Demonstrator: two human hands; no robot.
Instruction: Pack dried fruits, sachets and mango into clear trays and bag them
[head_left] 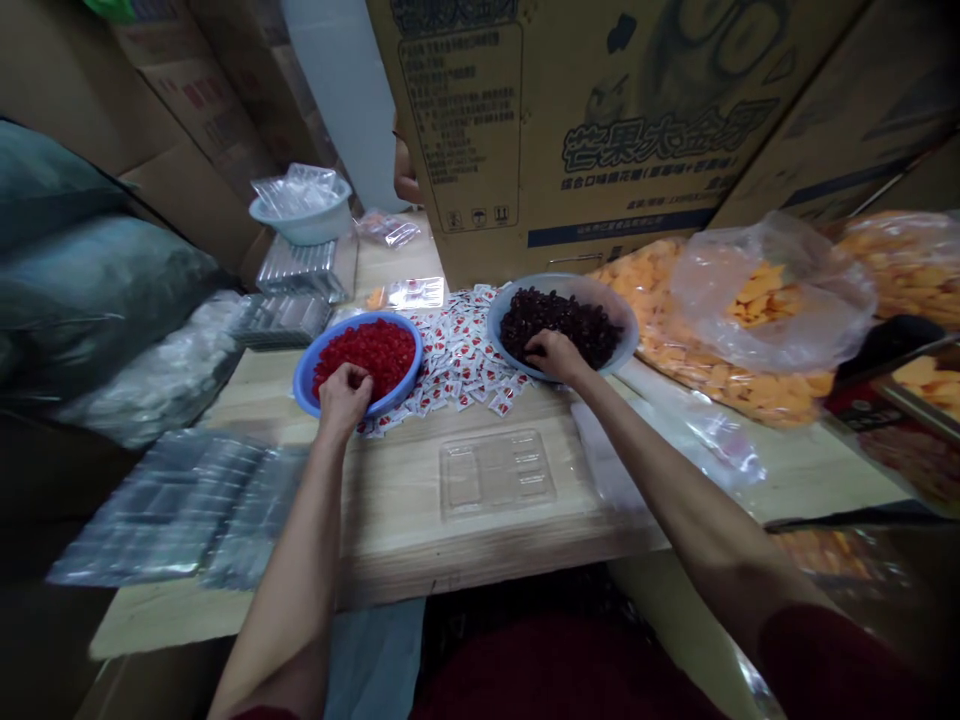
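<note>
My left hand (pixel 346 393) is over the near side of a blue bowl (pixel 303 388) full of small glossy red pieces (pixel 379 352). Its fingers are curled together, and what they hold, if anything, is hidden. At the near left part of a pale translucent bowl (pixel 628 335), my right hand (pixel 556 353) has its fingers bent and pinched among small dark pieces (pixel 559 318); their tips do not show clearly. Between the bowls lies a heap of small white packets with red prints (pixel 469 350). A clear plastic tray with compartments (pixel 496 470) lies on the table in front of me.
Stacked clear trays (pixel 172 500) lie at the left, with more below a pale bowl of plastic packaging (pixel 304 222). A large cardboard box (pixel 480 130) stands behind the bowls. Bags of orange pieces (pixel 667 300) fill the right. Another person's arm (pixel 405 172) shows behind the box.
</note>
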